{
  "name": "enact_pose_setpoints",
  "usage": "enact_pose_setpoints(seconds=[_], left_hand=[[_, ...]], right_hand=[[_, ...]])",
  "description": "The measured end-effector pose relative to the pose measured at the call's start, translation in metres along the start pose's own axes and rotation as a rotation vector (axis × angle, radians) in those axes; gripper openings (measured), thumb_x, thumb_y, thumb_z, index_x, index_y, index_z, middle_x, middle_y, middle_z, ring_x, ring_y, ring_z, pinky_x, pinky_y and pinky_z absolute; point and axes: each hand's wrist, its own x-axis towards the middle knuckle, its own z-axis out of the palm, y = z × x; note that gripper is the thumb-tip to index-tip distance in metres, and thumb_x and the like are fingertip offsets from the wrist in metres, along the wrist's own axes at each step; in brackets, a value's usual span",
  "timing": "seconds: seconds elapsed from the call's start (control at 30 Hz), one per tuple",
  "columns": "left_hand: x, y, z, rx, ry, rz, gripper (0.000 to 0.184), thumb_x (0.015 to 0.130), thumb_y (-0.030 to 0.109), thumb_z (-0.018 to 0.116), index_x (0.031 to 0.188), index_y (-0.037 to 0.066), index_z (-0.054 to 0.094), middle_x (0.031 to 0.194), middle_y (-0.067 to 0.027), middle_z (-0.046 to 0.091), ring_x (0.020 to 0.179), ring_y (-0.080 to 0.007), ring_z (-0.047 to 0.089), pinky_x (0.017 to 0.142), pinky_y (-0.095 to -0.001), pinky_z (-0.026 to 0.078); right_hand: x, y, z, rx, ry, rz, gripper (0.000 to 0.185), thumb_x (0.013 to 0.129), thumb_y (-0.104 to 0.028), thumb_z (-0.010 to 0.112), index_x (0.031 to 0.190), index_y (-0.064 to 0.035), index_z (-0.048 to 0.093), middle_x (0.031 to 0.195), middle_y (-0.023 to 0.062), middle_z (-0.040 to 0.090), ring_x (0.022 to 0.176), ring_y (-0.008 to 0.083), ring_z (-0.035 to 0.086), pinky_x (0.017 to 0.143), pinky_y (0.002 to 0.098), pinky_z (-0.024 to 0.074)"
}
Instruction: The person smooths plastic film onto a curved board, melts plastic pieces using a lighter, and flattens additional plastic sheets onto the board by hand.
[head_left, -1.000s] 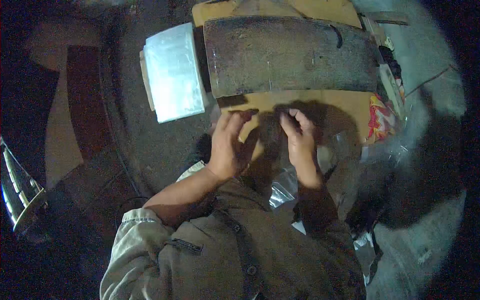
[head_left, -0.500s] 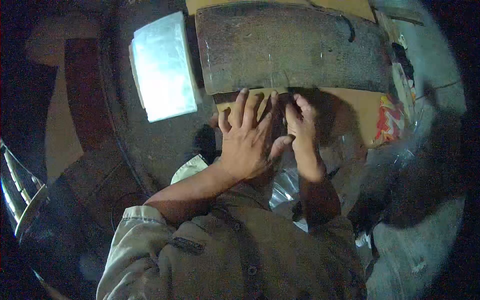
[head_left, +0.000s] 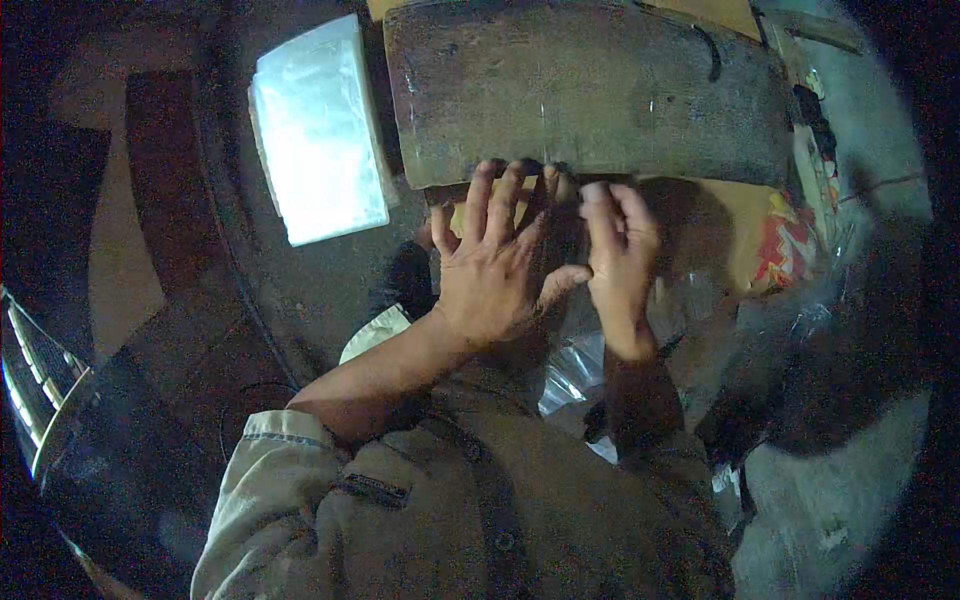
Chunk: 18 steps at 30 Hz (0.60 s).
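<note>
My left hand lies spread, palm down, with its fingertips at the near edge of a worn dark board. Right of it, my right hand has its fingers bent and pressed together just below the same edge; whatever they hold, if anything, is too small and dark to make out. Under both hands is a yellowish-brown surface, partly in shadow. A stack of clear plastic sheets or bags lies left of the board, shining in the light.
A red, yellow and white packet lies right of my hands. Crumpled clear plastic is near my body. A short black curved strip rests on the board. Dark items lie along the board's right side.
My left hand has turned palm down, spread its fingers and moved to the board's edge. My right hand has moved slightly right. The board and plastic stack have shifted up and outward in view.
</note>
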Motion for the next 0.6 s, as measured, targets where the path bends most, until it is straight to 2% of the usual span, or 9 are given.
enact_pose_setpoints(seconds=[0.03, 0.07, 0.13, 0.2, 0.27, 0.3, 0.37, 0.5, 0.6], left_hand=[[-0.001, -0.001, 0.001, 0.034, -0.009, 0.008, 0.080, 0.079, 0.071, 0.041, 0.139, 0.018, 0.039, 0.142, -0.0135, 0.033, 0.133, -0.0348, 0.025, 0.096, -0.0571, 0.017], [0.000, -0.001, 0.001, 0.034, -0.008, 0.007, 0.080, 0.079, 0.071, 0.041, 0.139, 0.018, 0.039, 0.142, -0.0135, 0.033, 0.133, -0.0348, 0.025, 0.096, -0.0571, 0.017], [0.000, -0.001, 0.002, 0.060, -0.027, 0.004, 0.079, 0.079, 0.071, 0.041, 0.139, 0.020, 0.039, 0.142, -0.0133, 0.033, 0.133, -0.0343, 0.025, 0.095, -0.0572, 0.018], [0.001, 0.003, -0.002, 0.056, -0.061, -0.016, 0.080, 0.079, 0.071, 0.041, 0.142, 0.021, 0.035, 0.142, -0.0144, 0.032, 0.133, -0.0357, 0.025, 0.097, -0.0576, 0.016], [0.002, 0.003, -0.003, 0.054, -0.090, -0.036, 0.082, 0.079, 0.071, 0.042, 0.144, 0.022, 0.031, 0.142, -0.0156, 0.031, 0.133, -0.0371, 0.024, 0.099, -0.0580, 0.015], [0.001, 0.003, -0.001, 0.067, -0.073, -0.024, 0.081, 0.079, 0.071, 0.043, 0.144, 0.023, 0.031, 0.142, -0.0150, 0.031, 0.133, -0.0368, 0.024, 0.099, -0.0581, 0.015], [0.000, 0.001, 0.001, 0.081, -0.055, -0.013, 0.080, 0.079, 0.070, 0.043, 0.144, 0.023, 0.031, 0.142, -0.0145, 0.031, 0.133, -0.0366, 0.024, 0.099, -0.0581, 0.016], [-0.001, -0.001, 0.004, 0.064, -0.047, -0.010, 0.079, 0.079, 0.070, 0.045, 0.141, 0.023, 0.036, 0.143, -0.0133, 0.030, 0.133, -0.0367, 0.024, 0.099, -0.0581, 0.015], [-0.002, 0.000, 0.003, 0.059, -0.053, -0.021, 0.077, 0.078, 0.070, 0.046, 0.139, 0.023, 0.040, 0.143, -0.0124, 0.030, 0.133, -0.0368, 0.023, 0.100, -0.0581, 0.014]], right_hand=[[0.005, 0.002, -0.002, -0.006, 0.033, -0.153, 0.018, 0.091, -0.021, 0.060, 0.092, -0.0035, 0.058, 0.068, -0.0051, 0.054, 0.058, 0.0012, 0.048, 0.052, 0.0178, 0.0372], [0.008, 0.000, -0.009, -0.033, 0.082, -0.195, 0.016, 0.091, -0.019, 0.060, 0.095, -0.0034, 0.058, 0.069, -0.0046, 0.055, 0.058, 0.0022, 0.049, 0.053, 0.0177, 0.0380], [0.023, -0.016, -0.018, -0.286, 0.204, -0.413, 0.018, 0.090, -0.019, 0.060, 0.098, -0.0030, 0.057, 0.077, -0.0022, 0.058, 0.061, 0.0021, 0.050, 0.053, 0.0175, 0.0385], [0.041, -0.035, -0.025, -0.242, 0.229, -0.426, 0.022, 0.089, -0.019, 0.062, 0.101, -0.0017, 0.057, 0.088, 0.0033, 0.060, 0.073, 0.0072, 0.055, 0.064, 0.0214, 0.0440], [0.077, -0.032, -0.039, -0.476, 0.355, -0.662, 0.030, 0.088, -0.024, 0.064, 0.107, -0.0011, 0.056, 0.098, 0.0107, 0.061, 0.090, 0.0170, 0.058, 0.079, 0.0290, 0.0459], [0.093, -0.031, -0.044, -0.475, 0.355, -0.662, 0.030, 0.088, -0.024, 0.064, 0.107, -0.0011, 0.056, 0.098, 0.0107, 0.061, 0.090, 0.0170, 0.058, 0.079, 0.0290, 0.0459], [0.121, -0.032, -0.051, -0.540, 0.410, -0.638, 0.041, 0.085, -0.033, 0.065, 0.110, -0.0012, 0.057, 0.106, 0.0161, 0.061, 0.102, 0.0271, 0.056, 0.089, 0.0366, 0.0434], [0.155, -0.036, -0.048, -0.707, 0.536, -0.685, 0.050, 0.083, -0.044, 0.064, 0.108, -0.0011, 0.061, 0.104, 0.0170, 0.064, 0.095, 0.0315, 0.061, 0.083, 0.0388, 0.0463], [0.161, -0.038, -0.050, -0.863, 0.548, -0.559, 0.045, 0.082, -0.041, 0.065, 0.103, -0.0018, 0.062, 0.097, 0.0177, 0.066, 0.090, 0.0319, 0.063, 0.080, 0.0382, 0.0478]])
